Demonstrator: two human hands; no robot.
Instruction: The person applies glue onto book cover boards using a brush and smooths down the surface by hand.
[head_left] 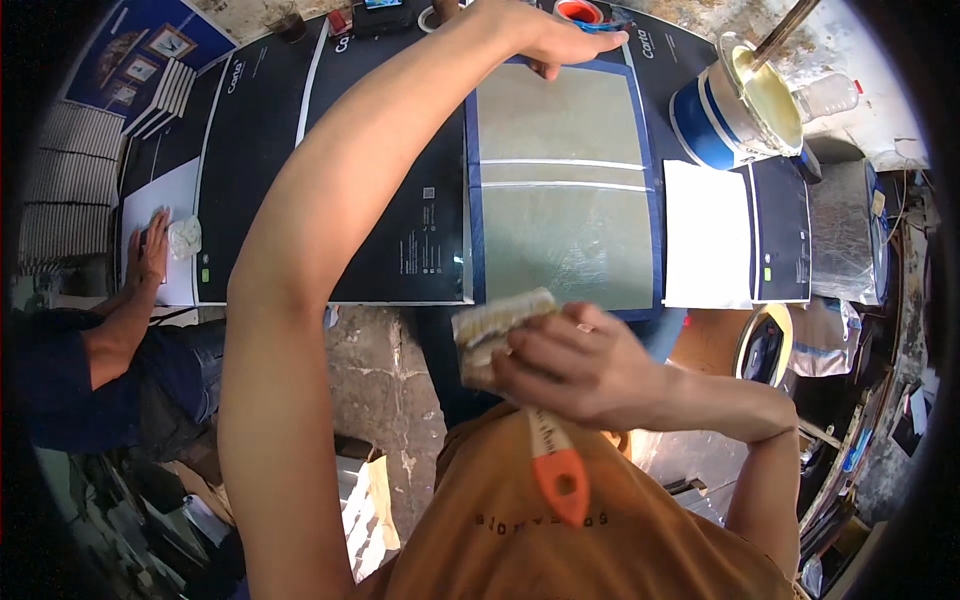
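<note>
So the brush (557, 470) has a cream handle with an orange end, the board (565, 235) is greyish green with navy edges and two white stripes, bucket (702, 118) is blue and white, shirt (650, 530) rusty brown.

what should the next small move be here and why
Probably press the left hand along the blue border at the panels' far end: that hand reaches there, though contact is hard to tell, while the right hand holds the brush near the body, seemingly off the panels.
</note>
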